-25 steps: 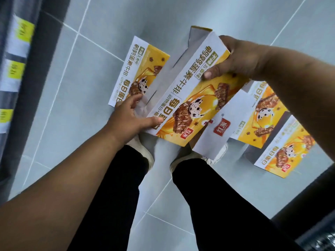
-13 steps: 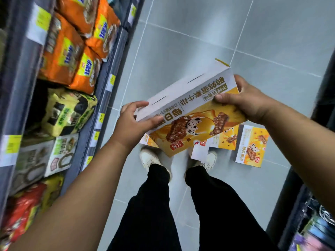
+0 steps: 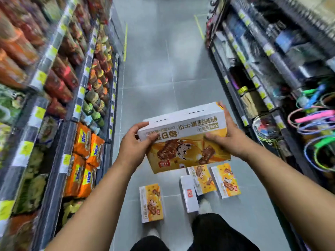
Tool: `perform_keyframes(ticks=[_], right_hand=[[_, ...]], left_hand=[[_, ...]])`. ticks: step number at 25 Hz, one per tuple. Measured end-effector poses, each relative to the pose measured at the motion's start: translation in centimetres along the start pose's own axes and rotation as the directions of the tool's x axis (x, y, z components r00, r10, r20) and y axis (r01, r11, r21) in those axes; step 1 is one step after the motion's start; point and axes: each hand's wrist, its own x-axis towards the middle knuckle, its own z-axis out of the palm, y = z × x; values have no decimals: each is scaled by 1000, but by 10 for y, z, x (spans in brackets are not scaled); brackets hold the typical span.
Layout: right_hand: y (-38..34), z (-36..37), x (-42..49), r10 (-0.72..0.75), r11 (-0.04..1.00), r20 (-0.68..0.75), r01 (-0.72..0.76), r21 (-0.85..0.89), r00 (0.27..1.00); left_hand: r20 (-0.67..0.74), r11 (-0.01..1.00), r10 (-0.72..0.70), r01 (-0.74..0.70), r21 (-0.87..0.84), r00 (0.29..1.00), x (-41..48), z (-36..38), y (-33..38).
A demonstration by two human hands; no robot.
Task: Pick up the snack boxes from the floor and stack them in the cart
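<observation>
Snack box [image 3: 184,138] is off the floor, between the two hands, long side across, printed face tilted toward the person. Left hand [image 3: 134,142] grips the left end, thumb on the printed face, fingers curled over the top edge. Right hand [image 3: 226,138] grips the right end, thumb on the front, fingers wrapped behind, tips showing at the far top corner. Both hands are closed round this one box, nothing else in them.

Four more boxes lie on the floor [image 3: 154,78]. The left floor box [image 3: 151,202] is below the left hand. Below the right hand are the white box [image 3: 189,193], middle box [image 3: 201,178] and outer box [image 3: 225,180], close together; whether they touch is hard to tell. A shoe [image 3: 204,205] is just beside the white box. The cart is not in view.

Step in hand, judged: carry the lifted box to the cart.
- Keep the two-end grip. It looks secure.
- Squeeze lightly, since the cardboard ends would likely dent.
- Keep the box level so the contents do not slide.
- Find the cart before stepping.
- Step wide of the boxes underfoot when turning, mainly the white one by the shoe.
- Shelves [image 3: 54,105] stand close outside each hand, so swing the long box through carefully.
- Lay it flat in the cart, squared to a corner, so later boxes stack on it.
</observation>
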Motion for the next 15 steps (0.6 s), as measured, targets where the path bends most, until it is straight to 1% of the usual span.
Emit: perform_keyframes(ticks=[3,7,9,11,13,15], right_hand=[[-22,-3,-54,-16,1000,-145,14,-18,989],[-56,-7,-131,10,999,-352,3,37,936],[-64,-11,-178,39,999,-457,-19,49,889],[-64,-17,-232,99,994,-545,-54,98,833],[-62,-28,-298,156,987,-648,-92,132,745],[-57,-39,-366,198,980,-723,-141,140,662]], left_hand=[[101,996,90,-91,13,991,-18,-8,36],[228,965,230,-251,70,946,-46,-8,78],[304,936,300,-341,91,904,-66,5,93],[387,914,333,-395,92,860,-96,24,106],[493,892,364,-448,61,791,-137,55,120],[590,862,398,-506,21,703,-182,89,129]])
